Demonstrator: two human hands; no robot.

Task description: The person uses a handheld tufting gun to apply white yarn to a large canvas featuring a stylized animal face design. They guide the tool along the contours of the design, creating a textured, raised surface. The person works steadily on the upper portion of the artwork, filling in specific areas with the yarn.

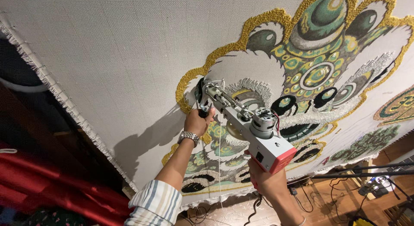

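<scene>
A grey and red tufting gun (254,131) presses its needle end against a stretched pale backing cloth (120,57). My left hand (197,121), with a metal watch on the wrist, grips the gun's black front handle near the tip. My right hand (265,180) holds the rear red grip under the motor. The cloth carries a tufted design (310,75) in gold, green, white and black; the gun's tip sits at its gold outline on the left edge. A thin white yarn (220,165) hangs down from the gun.
The cloth's frayed edge (64,101) runs diagonally at left, with red fabric (47,183) and dark wood beyond it. Cables (302,193) and small devices lie on the wooden floor at lower right, and a dark stand bar (371,169) crosses there.
</scene>
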